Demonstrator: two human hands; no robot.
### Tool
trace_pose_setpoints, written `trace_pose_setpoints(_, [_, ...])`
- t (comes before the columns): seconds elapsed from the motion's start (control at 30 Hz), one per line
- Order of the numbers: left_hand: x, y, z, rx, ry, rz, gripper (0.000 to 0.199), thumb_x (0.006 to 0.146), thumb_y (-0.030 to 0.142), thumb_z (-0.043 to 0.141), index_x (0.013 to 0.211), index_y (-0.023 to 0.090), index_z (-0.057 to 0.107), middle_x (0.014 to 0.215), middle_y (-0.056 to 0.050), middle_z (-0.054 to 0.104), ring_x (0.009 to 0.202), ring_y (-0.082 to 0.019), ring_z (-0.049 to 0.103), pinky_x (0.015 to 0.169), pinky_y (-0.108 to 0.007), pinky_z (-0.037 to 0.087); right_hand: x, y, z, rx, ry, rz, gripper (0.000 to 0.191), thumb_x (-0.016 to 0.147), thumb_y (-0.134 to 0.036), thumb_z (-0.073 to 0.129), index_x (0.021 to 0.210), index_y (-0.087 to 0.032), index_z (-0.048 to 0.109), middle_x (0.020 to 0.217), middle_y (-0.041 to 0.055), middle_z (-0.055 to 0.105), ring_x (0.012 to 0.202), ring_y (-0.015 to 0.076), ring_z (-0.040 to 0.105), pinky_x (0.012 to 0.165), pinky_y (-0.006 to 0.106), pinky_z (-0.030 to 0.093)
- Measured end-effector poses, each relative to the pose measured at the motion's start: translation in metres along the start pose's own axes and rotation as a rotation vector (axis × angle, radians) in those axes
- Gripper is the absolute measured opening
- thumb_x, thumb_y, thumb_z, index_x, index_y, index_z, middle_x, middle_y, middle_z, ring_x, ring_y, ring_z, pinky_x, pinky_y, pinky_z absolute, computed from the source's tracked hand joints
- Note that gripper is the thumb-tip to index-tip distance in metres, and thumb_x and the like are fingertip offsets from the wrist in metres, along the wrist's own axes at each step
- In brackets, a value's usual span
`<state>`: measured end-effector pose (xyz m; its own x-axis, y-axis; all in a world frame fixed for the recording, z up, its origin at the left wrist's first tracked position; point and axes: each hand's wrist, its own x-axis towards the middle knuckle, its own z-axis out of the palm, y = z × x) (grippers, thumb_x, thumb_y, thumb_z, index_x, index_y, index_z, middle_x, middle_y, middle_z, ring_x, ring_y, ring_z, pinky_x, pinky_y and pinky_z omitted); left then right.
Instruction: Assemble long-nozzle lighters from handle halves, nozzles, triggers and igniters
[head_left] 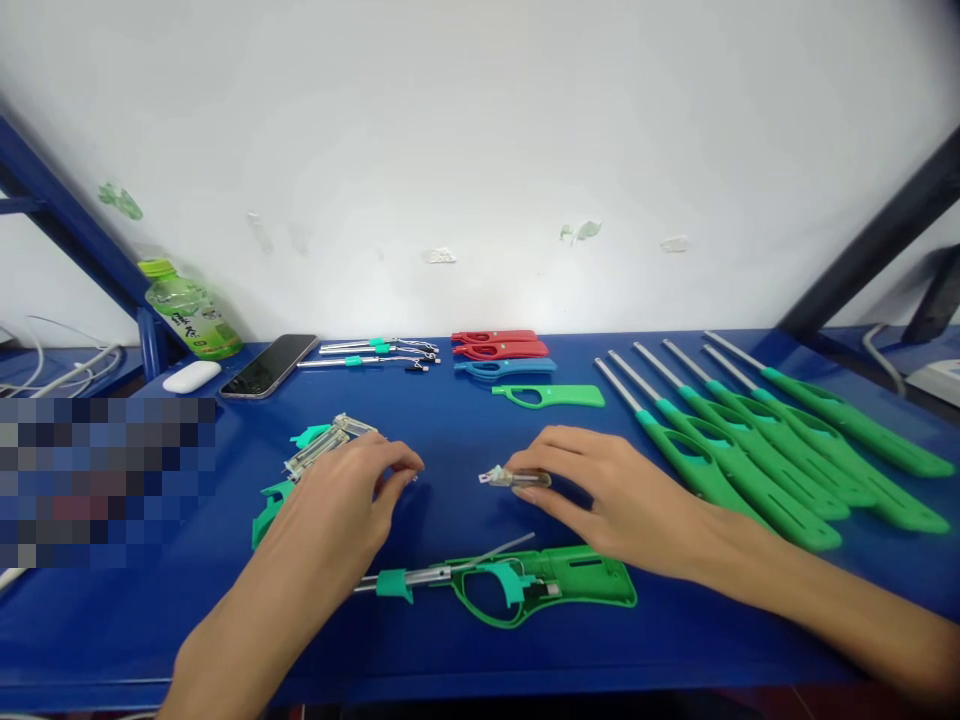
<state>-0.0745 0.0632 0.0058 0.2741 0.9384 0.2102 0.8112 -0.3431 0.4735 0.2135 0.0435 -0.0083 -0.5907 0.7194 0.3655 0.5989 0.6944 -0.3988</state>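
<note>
Way off to the left of the left hand's (pixel 349 495) fingers (pixel 397 459) there's a bottle (pixel 196 318), then a white case (pixel 192 376) and a phone (pixel 270 366), all sitting on the blue worktop (pixel 420 655). Closer in, just left of those fingers and partly behind the hand, you've got some teal bits (pixel 268 512) and a few clear tanks (pixel 319 452). The left fingers are pinched narrow; there's a tiny pale speck at the tips, but can't tell if they're actually holding it. Beyond them lie a few metal rods (pixel 360 360) with wires. Nearer the body, below the gap between both hands, is an open green shell (pixel 604 577) with a tube (pixel 427 577) and a teal trigger (pixel 512 583) in it. Past the right fingers are two red shells, (pixel 502 350) a blue one and a green one. The right hand (pixel 600 485) has a clear tank (pixel 529 479) pinched between thumb and fingers, nozzle pointing left, above the open shell. Right of those fingers, six green lighters (pixel 750 440) lie slanted side by side.
</note>
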Motion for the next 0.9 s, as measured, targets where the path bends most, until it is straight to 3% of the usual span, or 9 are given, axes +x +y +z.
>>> trace_pose_setpoints(0.1, [-0.006,0.012,-0.002,-0.014,0.0,0.016,0.03,0.096,0.042,0.055,0.101,0.029,0.082,0.097,-0.003,0.078,0.078,-0.022,0.068,0.074,-0.037,0.051,-0.001,-0.001,0.0,-0.003,-0.007,-0.008,0.019,0.108,-0.029,0.06,0.121,-0.022,0.071,0.105,0.0035,0.074,0.093,0.0202,0.072,0.083,0.035,0.056])
trace_pose_setpoints(0.2, [-0.012,0.031,-0.006,-0.141,-0.054,0.023,0.028,0.099,0.052,0.061,0.109,0.034,0.081,0.088,0.004,0.077,0.06,-0.014,0.059,0.06,-0.028,0.048,-0.002,-0.002,-0.002,0.001,-0.003,-0.021,0.019,0.108,-0.03,0.06,0.119,-0.022,0.072,0.101,0.0035,0.074,0.091,0.0198,0.071,0.08,0.034,0.055])
trace_pose_setpoints(0.37, [-0.012,0.052,-0.008,-0.384,-0.102,-0.007,0.012,0.093,0.046,0.074,0.093,0.038,0.083,0.083,0.008,0.079,0.066,-0.012,0.064,0.054,-0.02,0.045,-0.002,-0.005,-0.003,0.014,0.021,-0.06,0.02,0.108,-0.029,0.059,0.12,-0.019,0.072,0.1,0.0047,0.074,0.088,0.0191,0.071,0.078,0.033,0.055])
trace_pose_setpoints(0.6, [-0.01,0.052,-0.003,-0.504,-0.139,-0.067,0.014,0.089,0.042,0.075,0.081,0.032,0.082,0.074,0.006,0.076,0.059,-0.011,0.059,0.052,-0.019,0.043,-0.001,-0.008,-0.004,0.036,0.058,-0.119,0.02,0.108,-0.025,0.059,0.118,-0.017,0.074,0.098,0.0054,0.075,0.086,0.0173,0.069,0.077,0.03,0.055])
trace_pose_setpoints(0.77, [-0.01,0.053,-0.001,-0.564,-0.18,-0.113,0.017,0.087,0.045,0.077,0.083,0.03,0.082,0.062,0.005,0.069,0.056,-0.012,0.061,0.048,-0.018,0.042,-0.002,-0.01,-0.004,0.037,0.069,-0.133,0.021,0.109,-0.026,0.057,0.118,-0.016,0.073,0.098,0.0064,0.076,0.086,0.0174,0.07,0.077,0.03,0.056])
trace_pose_setpoints(0.9, [-0.009,0.053,-0.002,-0.513,-0.162,-0.076,0.017,0.091,0.046,0.075,0.089,0.032,0.082,0.065,0.006,0.071,0.056,-0.011,0.061,0.047,-0.019,0.041,-0.001,-0.008,-0.006,0.028,0.066,-0.113,0.02,0.109,-0.026,0.057,0.119,-0.018,0.073,0.101,0.0062,0.077,0.088,0.0175,0.071,0.08,0.03,0.057])
